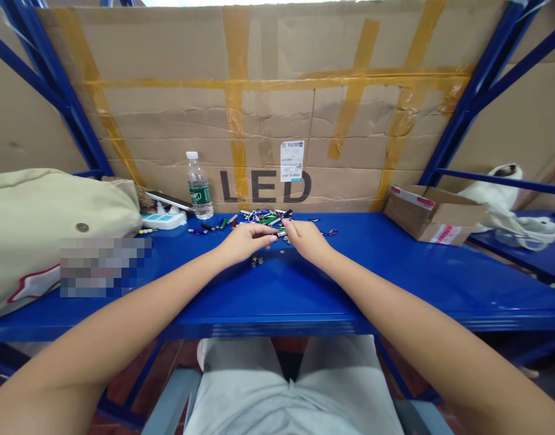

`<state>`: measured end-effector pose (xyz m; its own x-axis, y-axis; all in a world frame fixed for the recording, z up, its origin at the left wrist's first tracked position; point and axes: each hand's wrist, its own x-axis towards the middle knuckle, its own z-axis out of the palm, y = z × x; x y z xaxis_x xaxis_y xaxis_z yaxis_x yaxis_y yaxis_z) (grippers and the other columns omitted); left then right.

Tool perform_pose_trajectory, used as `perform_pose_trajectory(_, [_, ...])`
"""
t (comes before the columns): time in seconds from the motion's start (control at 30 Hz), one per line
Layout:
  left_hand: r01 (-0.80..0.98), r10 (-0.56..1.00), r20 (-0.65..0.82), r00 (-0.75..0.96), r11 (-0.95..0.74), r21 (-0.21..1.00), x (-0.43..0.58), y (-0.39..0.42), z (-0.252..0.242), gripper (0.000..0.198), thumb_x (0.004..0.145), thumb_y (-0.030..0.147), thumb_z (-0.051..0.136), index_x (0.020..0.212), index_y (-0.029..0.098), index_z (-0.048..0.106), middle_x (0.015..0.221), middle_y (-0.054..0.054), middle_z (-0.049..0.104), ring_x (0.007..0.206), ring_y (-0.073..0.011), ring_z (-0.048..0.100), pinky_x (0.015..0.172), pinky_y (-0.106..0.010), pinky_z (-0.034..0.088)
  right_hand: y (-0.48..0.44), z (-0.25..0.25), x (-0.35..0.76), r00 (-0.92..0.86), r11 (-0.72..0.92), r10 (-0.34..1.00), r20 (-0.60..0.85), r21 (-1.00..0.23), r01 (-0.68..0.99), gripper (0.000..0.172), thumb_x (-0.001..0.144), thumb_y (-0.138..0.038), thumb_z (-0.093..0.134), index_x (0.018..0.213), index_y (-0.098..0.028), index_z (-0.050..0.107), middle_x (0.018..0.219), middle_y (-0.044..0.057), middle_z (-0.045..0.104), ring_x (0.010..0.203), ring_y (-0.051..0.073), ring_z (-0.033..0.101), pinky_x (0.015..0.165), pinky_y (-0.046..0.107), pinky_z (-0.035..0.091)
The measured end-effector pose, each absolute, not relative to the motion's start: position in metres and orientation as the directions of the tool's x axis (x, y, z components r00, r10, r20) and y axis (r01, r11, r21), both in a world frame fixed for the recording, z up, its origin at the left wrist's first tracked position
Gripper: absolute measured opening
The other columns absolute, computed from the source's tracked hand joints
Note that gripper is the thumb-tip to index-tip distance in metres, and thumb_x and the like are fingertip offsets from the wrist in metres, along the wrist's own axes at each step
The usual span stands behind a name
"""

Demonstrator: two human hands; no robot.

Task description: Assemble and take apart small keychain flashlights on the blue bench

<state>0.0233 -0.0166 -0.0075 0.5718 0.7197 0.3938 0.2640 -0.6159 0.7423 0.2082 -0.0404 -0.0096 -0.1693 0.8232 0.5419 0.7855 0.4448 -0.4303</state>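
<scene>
Forearms (136, 329) lie nearest in the head view. I find the left hand's (241, 243) fingers pinching a small black-and-silver cylinder (281, 234) over the worktop (395, 272); the right hand's (308, 243) grip I cannot tell. Judged light, stiff, slippery; hold mid-barrel.

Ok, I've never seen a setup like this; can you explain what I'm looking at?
There's no robot here: these are a person's bare hands, seen by a camera worn on the head, looking forward and down. The left hand pinches a small black-and-silver piece; the right hand is right at its other end, though its grip is unclear. On the blue table, a pile of small colored tubes lies just beyond the hands, with small metal bits nearer the person. A bottle and cream bag are leftward, an open cardboard box rightward.
</scene>
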Motion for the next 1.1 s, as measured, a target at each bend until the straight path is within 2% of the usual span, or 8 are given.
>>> perform_pose_trajectory(0.17, [0.286, 0.647, 0.549, 0.529, -0.745, 0.602, 0.026, -0.012, -0.015, 0.025, 0.080, 0.031, 0.063, 0.099, 0.015, 0.070, 0.086, -0.006, 0.073, 0.075, -0.0174, 0.067, 0.072, -0.032, 0.055, -0.042, -0.009, 0.204, -0.138, 0.423, 0.845, 0.517, -0.486, 0.765, 0.046, 0.094, -0.031, 0.032, 0.051, -0.020, 0.039, 0.053, 0.002, 0.051, 0.054, 0.014, 0.046, 0.056, 0.026, 0.029])
perform_pose_trajectory(0.3, [0.301, 0.212, 0.773, 0.598, -0.953, 0.028, 0.020, -0.013, -0.012, 0.019, 0.088, 0.027, 0.055, 0.096, 0.019, 0.070, 0.096, -0.008, 0.072, 0.090, -0.0172, 0.066, 0.081, -0.033, 0.052, -0.047, -0.009, 0.200, -0.117, 0.367, 0.926, 0.359, -0.779, 0.508, 0.052, 0.096, -0.035, 0.028, 0.047, -0.020, 0.036, 0.040, -0.002, 0.040, 0.042, 0.011, 0.039, 0.050, 0.025, 0.031])
perform_pose_trajectory(0.47, [0.267, -0.063, 0.621, 0.781, -0.866, -0.424, 0.010, -0.016, 0.002, 0.025, 0.095, 0.020, 0.042, 0.103, 0.022, 0.067, 0.102, -0.007, 0.072, 0.092, -0.0157, 0.065, 0.077, -0.030, 0.049, -0.053, -0.003, 0.196, -0.272, -0.056, 0.959, -0.077, -0.995, 0.084, 0.048, 0.097, -0.038, 0.023, 0.052, -0.022, 0.029, 0.032, -0.008, 0.025, 0.031, 0.008, 0.018, 0.036, 0.022, 0.019])
perform_pose_trajectory(0.53, [0.271, -0.066, 0.622, 0.780, -0.861, -0.432, 0.010, -0.015, 0.003, 0.025, 0.095, 0.020, 0.042, 0.103, 0.022, 0.066, 0.102, -0.007, 0.072, 0.092, -0.0155, 0.066, 0.076, -0.030, 0.049, -0.052, -0.001, 0.197, -0.314, -0.131, 0.937, -0.152, -0.987, 0.089, 0.049, 0.097, -0.038, 0.020, 0.052, -0.022, 0.026, 0.032, -0.007, 0.024, 0.030, 0.008, 0.016, 0.035, 0.022, 0.018])
perform_pose_trajectory(0.63, [0.274, -0.053, 0.729, 0.683, -0.906, -0.322, 0.014, -0.013, 0.000, 0.019, 0.092, 0.023, 0.049, 0.098, 0.021, 0.067, 0.097, -0.007, 0.073, 0.090, -0.0151, 0.067, 0.077, -0.029, 0.051, -0.048, -0.002, 0.200, -0.236, 0.063, 0.972, 0.003, -0.966, 0.250, 0.051, 0.096, -0.037, 0.022, 0.048, -0.022, 0.027, 0.033, -0.005, 0.028, 0.031, 0.009, 0.023, 0.038, 0.024, 0.022])
perform_pose_trajectory(0.77, [0.191, 0.056, 0.815, 0.577, -0.979, -0.068, 0.021, -0.015, -0.005, 0.015, 0.088, 0.023, 0.056, 0.094, 0.017, 0.068, 0.092, -0.008, 0.073, 0.087, -0.0150, 0.067, 0.080, -0.029, 0.053, -0.047, -0.003, 0.205, -0.123, 0.381, 0.908, 0.401, -0.665, 0.642, 0.053, 0.095, -0.039, 0.028, 0.045, -0.021, 0.033, 0.040, 0.000, 0.038, 0.043, 0.012, 0.038, 0.049, 0.027, 0.025])
perform_pose_trajectory(0.9, [0.225, 0.177, 0.820, 0.544, -0.973, 0.060, 0.024, -0.020, -0.006, 0.015, 0.084, 0.024, 0.061, 0.095, 0.018, 0.069, 0.090, -0.007, 0.073, 0.084, -0.0163, 0.068, 0.079, -0.031, 0.053, -0.050, -0.002, 0.206, -0.117, 0.433, 0.811, 0.574, -0.454, 0.779, 0.054, 0.094, -0.042, 0.030, 0.045, -0.020, 0.031, 0.045, 0.001, 0.038, 0.048, 0.014, 0.040, 0.053, 0.028, 0.024])
perform_pose_trajectory(1.1, [0.217, -0.114, 0.727, 0.677, -0.913, -0.345, 0.015, -0.019, 0.001, 0.017, 0.090, 0.019, 0.053, 0.098, 0.021, 0.067, 0.097, -0.006, 0.073, 0.089, -0.0162, 0.067, 0.076, -0.030, 0.050, -0.052, -0.006, 0.199, -0.140, 0.248, 0.968, 0.210, -0.897, 0.365, 0.060, 0.095, -0.053, 0.023, 0.043, -0.022, 0.029, 0.037, -0.002, 0.031, 0.035, 0.010, 0.030, 0.041, 0.025, 0.027])
